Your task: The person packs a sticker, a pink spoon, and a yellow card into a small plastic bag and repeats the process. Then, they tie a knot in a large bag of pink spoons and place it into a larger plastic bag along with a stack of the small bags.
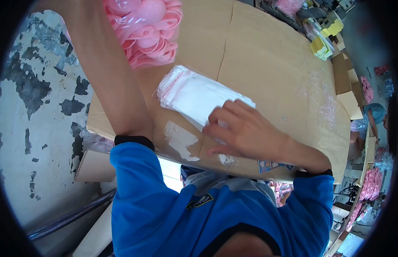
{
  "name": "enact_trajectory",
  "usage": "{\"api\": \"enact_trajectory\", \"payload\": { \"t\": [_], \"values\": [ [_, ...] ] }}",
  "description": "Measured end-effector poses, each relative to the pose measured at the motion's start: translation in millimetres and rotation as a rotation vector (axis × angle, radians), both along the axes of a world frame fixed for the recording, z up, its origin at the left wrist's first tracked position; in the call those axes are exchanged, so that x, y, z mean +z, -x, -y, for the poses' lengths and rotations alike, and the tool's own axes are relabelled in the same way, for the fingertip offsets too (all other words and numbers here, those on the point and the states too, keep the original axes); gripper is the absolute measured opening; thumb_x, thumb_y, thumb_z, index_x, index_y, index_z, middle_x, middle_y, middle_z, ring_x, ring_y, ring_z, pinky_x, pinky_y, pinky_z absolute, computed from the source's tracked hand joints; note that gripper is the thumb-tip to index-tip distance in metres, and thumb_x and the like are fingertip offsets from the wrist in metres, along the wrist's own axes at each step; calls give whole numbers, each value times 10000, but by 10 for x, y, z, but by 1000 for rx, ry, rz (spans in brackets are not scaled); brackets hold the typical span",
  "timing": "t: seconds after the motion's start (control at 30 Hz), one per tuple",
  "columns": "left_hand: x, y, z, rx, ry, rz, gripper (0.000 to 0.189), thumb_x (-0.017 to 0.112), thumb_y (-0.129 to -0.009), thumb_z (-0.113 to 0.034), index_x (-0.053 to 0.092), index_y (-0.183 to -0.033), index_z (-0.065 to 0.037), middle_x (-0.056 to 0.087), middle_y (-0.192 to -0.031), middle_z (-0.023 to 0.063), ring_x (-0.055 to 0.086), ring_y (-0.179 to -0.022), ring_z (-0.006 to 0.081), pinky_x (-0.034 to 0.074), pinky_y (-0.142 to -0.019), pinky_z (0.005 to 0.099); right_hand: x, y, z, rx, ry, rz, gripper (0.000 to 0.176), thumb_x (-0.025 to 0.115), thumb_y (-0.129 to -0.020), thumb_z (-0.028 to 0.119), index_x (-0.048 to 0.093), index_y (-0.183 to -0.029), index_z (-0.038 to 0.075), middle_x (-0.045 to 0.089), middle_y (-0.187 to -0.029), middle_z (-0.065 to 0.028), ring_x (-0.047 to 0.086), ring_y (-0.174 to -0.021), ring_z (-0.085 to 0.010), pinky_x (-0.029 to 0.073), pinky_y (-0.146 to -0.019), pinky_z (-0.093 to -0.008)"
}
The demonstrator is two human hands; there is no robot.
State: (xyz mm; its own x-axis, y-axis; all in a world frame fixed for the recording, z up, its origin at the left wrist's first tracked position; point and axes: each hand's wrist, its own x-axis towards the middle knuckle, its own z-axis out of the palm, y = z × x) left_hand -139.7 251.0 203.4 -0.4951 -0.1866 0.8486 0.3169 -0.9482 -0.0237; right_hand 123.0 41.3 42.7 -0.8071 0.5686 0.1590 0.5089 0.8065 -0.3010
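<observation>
A stack of clear-white plastic bags (pixel 194 92) lies flat on the cardboard-covered tabletop, its sealing strips at the upper left end. My right hand (pixel 239 130) hovers over the near right end of this stack, fingers loosely bent and thumb apart; nothing shows in its grasp. My left arm stretches up past the left side of the table, and my left hand (pixel 47 6) is mostly cut off at the top edge, its fingers hidden. Beside that forearm sits a clear bag full of pink plastic spoon-like pieces (pixel 149 32).
Brown cardboard (pixel 267 55) covers the table, with torn tape patches (pixel 181 140) near my body. Along the right stand open cartons (pixel 346 83) and bundles of pink pieces (pixel 371 184). A peeling wall (pixel 36 111) is on the left. Another person's arm (pixel 372 124) shows at far right.
</observation>
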Motion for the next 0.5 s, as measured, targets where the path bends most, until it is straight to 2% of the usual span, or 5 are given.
{"api": "enact_trajectory", "payload": {
  "t": [0.1,0.13,0.33,0.43,0.5],
  "values": [
    [11,-7,-3,0,-2,-20,114,522,-900,-29,612,-867,33,621,-777,55,516,-544,137,436,-480,302,-218,109,361,128,-2,35,330,745,-785,339,653,-1009,115,553,-1117,-52,539,-978,-204,460,-836,-342],
    [18,-20,-10,-3,-6,-28,115,522,-901,-30,612,-866,33,620,-776,54,515,-543,136,435,-479,301,-290,140,448,111,-96,150,319,739,-775,305,656,-1023,123,556,-1134,-46,545,-995,-190,457,-844,-309],
    [9,-36,-30,-38,-22,-41,118,519,-905,-32,609,-860,31,613,-767,49,506,-539,129,423,-477,296,-380,15,552,158,21,110,277,721,-763,200,674,-1022,113,574,-1118,-66,561,-1095,-204,467,-911,-310],
    [21,-79,-65,-47,-36,-51,120,518,-908,-33,607,-857,30,609,-762,46,501,-536,125,418,-475,293,-304,-65,562,110,96,-38,190,716,-785,136,692,-967,93,586,-1098,-89,568,-1124,-241,491,-943,-351],
    [5,-104,-58,-50,-39,-57,122,517,-909,-34,606,-856,29,607,-759,44,498,-535,123,414,-474,291,-174,-184,528,1,103,-199,194,719,-780,107,674,-963,62,590,-1078,-100,584,-1071,-254,519,-899,-358]
  ]
}}
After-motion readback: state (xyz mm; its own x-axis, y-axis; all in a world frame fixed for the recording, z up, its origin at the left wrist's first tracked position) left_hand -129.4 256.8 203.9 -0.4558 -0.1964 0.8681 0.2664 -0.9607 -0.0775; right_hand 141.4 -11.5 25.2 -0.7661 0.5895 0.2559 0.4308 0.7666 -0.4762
